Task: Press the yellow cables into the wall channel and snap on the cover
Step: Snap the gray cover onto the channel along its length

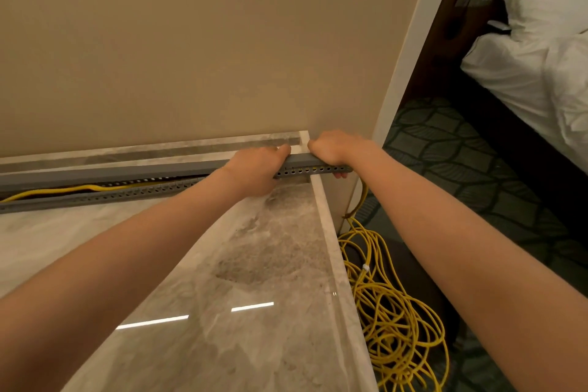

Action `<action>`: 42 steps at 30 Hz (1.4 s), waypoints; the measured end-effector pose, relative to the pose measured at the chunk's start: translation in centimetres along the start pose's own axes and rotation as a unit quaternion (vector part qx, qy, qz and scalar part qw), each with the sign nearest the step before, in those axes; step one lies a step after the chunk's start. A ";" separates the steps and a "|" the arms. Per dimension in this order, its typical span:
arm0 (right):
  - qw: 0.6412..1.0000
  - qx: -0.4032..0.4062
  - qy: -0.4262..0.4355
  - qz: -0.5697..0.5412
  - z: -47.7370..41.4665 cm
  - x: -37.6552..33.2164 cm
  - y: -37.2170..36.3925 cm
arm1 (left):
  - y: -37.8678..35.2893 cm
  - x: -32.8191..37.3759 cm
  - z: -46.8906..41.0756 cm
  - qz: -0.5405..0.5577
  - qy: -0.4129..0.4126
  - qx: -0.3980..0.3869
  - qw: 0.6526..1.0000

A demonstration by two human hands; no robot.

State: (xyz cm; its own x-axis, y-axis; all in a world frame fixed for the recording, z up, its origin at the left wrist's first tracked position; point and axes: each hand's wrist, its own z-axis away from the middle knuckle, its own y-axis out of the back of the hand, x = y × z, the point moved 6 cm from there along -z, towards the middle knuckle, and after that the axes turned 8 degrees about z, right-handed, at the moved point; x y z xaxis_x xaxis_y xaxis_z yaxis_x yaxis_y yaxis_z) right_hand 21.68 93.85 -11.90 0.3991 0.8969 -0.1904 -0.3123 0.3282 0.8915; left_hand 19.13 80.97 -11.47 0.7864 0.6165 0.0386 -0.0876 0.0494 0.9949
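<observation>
Reaching forward side by side, both bare arms stretch out nearly straight over a marble counter toward the foot of a beige wall. The left hand is curled over the grey cover, thumb lying along its top edge and the other fingers hidden on the front side. The right hand sits just beside it, nearer the counter's right corner, clamped around the end of the channel, knuckles on top and fingertips showing underneath. The two hands are close but not touching, with a short stretch of cover showing between them. The channel is a long grey strip with a row of small holes in its side; it lies on the counter against the wall, its long axis running left to right along the wall's base. Under the hands the cover sits down on it, while farther left a gap opens between the two, and a yellow cable shows inside, running lengthwise. More cable drops past the counter's right end into a loose coil on the patterned carpet, near a bed with white linen.
</observation>
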 end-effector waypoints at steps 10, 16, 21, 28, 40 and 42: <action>0.994 0.099 0.013 0.039 0.8 0.0 0.4 | -0.1 3.6 -0.4 -0.155 -0.091 0.076 0.981; 0.994 0.093 0.023 0.060 1.0 -0.1 0.5 | -0.2 3.5 -0.2 -0.169 -0.130 0.220 0.952; 0.991 0.111 0.026 0.064 1.1 -0.2 0.4 | -0.3 3.4 -0.1 -0.174 -0.113 0.198 0.958; 0.995 0.080 0.035 0.058 0.4 -0.1 0.2 | -0.4 3.6 0.0 -0.104 -0.095 0.170 0.975; 0.993 0.114 -0.009 0.021 1.0 -1.4 0.3 | 0.6 -0.6 0.7 0.054 0.025 -0.022 0.998; 0.991 0.129 -0.019 0.018 0.7 -1.0 0.2 | 0.3 -0.7 0.7 0.048 0.019 -0.015 0.999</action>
State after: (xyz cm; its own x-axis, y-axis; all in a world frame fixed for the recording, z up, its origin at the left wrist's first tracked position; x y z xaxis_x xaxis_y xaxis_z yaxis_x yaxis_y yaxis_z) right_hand 21.83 92.78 -11.23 0.4253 0.8935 -0.1445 -0.0985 0.2044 0.9739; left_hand 18.99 80.00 -11.16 0.7495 0.6493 0.1289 -0.1801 0.0126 0.9836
